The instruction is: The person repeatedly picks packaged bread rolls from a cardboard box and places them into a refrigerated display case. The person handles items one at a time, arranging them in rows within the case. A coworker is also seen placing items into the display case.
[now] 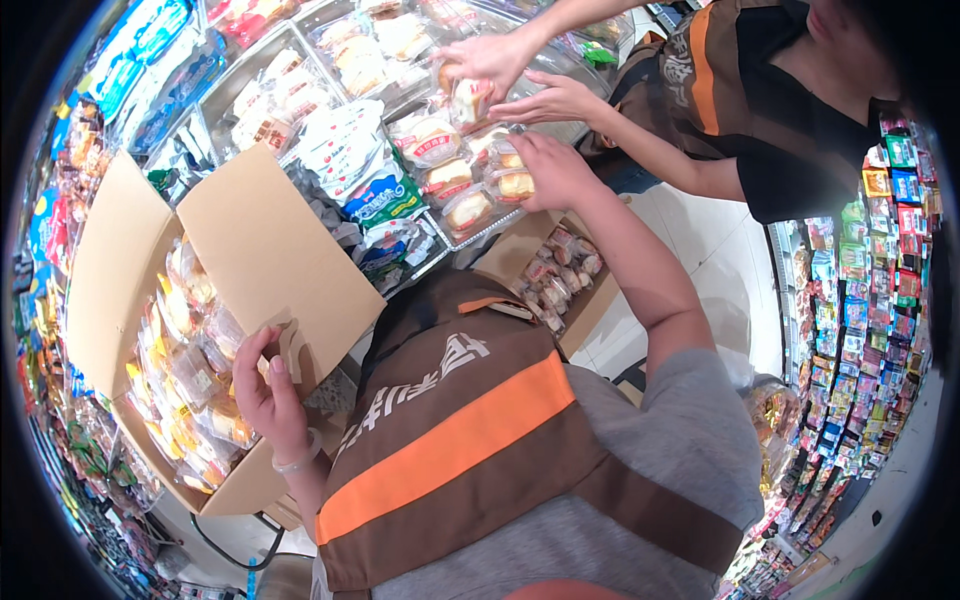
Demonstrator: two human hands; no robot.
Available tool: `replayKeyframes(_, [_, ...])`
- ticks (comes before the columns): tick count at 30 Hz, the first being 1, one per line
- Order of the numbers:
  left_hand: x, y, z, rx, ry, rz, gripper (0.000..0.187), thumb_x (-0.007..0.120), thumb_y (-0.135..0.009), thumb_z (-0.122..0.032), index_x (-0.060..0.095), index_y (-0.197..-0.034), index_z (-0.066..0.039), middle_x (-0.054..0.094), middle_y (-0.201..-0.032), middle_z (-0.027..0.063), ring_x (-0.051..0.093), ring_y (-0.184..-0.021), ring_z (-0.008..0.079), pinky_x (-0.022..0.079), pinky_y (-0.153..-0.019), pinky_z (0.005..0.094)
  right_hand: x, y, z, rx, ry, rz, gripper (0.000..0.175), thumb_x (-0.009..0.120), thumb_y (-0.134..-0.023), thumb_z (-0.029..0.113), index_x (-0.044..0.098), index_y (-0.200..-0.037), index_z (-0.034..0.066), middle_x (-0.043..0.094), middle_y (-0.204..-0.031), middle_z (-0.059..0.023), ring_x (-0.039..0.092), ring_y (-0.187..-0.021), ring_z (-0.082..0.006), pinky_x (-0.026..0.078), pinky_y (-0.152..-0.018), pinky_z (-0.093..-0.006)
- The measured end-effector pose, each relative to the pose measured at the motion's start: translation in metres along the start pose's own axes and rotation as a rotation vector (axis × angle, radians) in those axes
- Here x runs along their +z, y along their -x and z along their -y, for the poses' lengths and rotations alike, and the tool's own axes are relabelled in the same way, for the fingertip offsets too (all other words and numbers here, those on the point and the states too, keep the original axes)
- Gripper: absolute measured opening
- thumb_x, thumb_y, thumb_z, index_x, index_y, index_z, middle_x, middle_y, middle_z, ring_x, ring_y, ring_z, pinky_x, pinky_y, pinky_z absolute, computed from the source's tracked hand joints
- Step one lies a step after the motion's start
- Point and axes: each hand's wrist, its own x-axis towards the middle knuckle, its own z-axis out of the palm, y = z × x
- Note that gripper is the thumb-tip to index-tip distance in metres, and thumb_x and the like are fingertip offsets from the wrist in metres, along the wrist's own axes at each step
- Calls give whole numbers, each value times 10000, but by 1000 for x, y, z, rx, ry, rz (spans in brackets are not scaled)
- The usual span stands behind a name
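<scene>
My right hand [553, 174] is curled around packaged buns [513, 184] at the near right edge of a divided display bin; its fingertips are partly hidden. Similar clear packs with red-and-white labels [430, 142] lie beside them. My left hand [271, 386], with a pale bracelet on the wrist, is held by the inner flap [277, 255] of an open cardboard box, its thumb and fingers apart and nothing in them. Wrapped breads in yellow and clear packs [187, 375] fill that box.
A co-worker's two hands [487, 71] are over the same bin, one on a packaged bun. Blue-green and white bags [375, 187] lie left of the buns. Below the bin's edge stands a second carton [592, 311] with small wrapped items. Snack shelves [862, 300] line the right.
</scene>
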Motion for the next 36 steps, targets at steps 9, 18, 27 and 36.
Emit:
replayKeyframes(9, [0, 0, 0, 2, 10, 1, 295, 548, -991, -30, 632, -1261, 54, 666, -1212, 172, 642, -1148, 253, 511, -1042, 400, -13, 41, 11, 1, -173, -186, 1043, 879, -645, 338, 388, -1523, 62, 500, -1461, -224, 501, -1364, -377, 416, -1138, -463])
replayKeyframes(18, [21, -13, -54, 26, 97, 362, 667, 761, -898, -176, 466, -1474, -14, 537, -1445, 179, 531, -1351, 311, 407, -1161, 458, -50, 69, 79, -178, -584, -234, 1083, 894, -631, 286, 363, -1545, 47, 479, -1486, -226, 472, -1388, -403, 374, -1176, -458])
replayKeyframes(27, [99, -34, -53, -281, 579, 583, 1459, 1006, -642, -262, -71, -1605, -61, 316, -1567, 167, 410, -1449, 310, 420, -1162, 470, -87, 58, 164, -569, -939, -181, 1209, 925, -652, 309, 231, -1597, 14, 376, -1567, -237, 403, -1456, -385, 347, -1197, -455])
replayKeyframes(36, [93, -24, -46, -351, 679, 552, 1336, 991, -661, -302, 59, -1591, -72, 353, -1538, 142, 451, -1414, 291, 449, -1137, 450, -78, 57, 164, -604, -1051, 7, 1333, 952, -620, 296, 114, -1620, 26, 254, -1634, -231, 331, -1505, -346, 307, -1218, -447])
